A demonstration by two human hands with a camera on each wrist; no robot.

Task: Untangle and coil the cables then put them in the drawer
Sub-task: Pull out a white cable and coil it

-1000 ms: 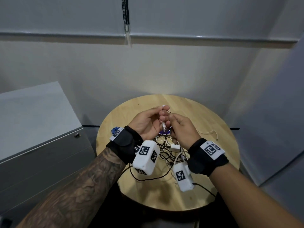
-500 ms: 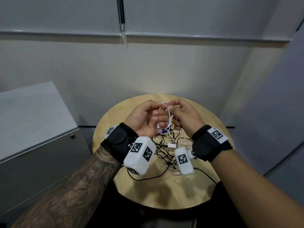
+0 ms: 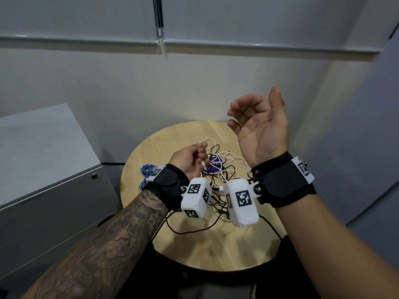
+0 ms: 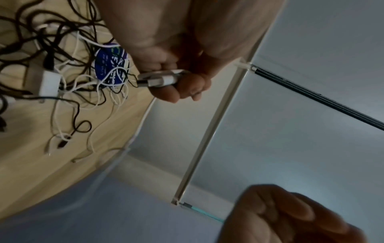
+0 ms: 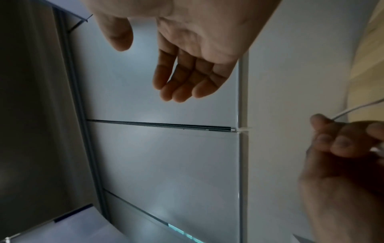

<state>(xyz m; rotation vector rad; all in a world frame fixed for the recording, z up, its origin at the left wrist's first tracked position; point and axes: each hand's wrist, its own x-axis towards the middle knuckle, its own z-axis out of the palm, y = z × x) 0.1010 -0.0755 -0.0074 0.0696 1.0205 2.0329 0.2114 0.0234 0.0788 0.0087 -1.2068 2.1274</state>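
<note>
Two bare hands work above a round pale wooden worktop [image 3: 194, 240], with a grey metal drawer cabinet [image 3: 49, 190] standing just to its left, its drawers shut. On the worktop lies a loose tangle of thin black and white cables [image 3: 222, 175] heaped over a small round blue-and-purple label [image 4: 110, 65], with a white plug block [image 4: 48, 83] caught among them. A small coil of blue cable [image 3: 146, 169] rests apart near the left edge.

The person's right hand [image 3: 259, 124] is raised well above the heap, palm up, fingers loosely spread and holding nothing. The left hand [image 3: 190, 158] sits low over the tangle, its fingers pinching a white cable end with its connector [image 4: 160, 80]; a white loop rises from that hand and trails back into the heap.

Judging from this, the held white cable is not yet free. Pulling it upward could tighten a knot, since black strands cross it in several places. A hard tug might also drag the plug block or the whole heap toward the worktop's rim and off it. With only one hand engaged, nothing pins the tangle down.
</note>
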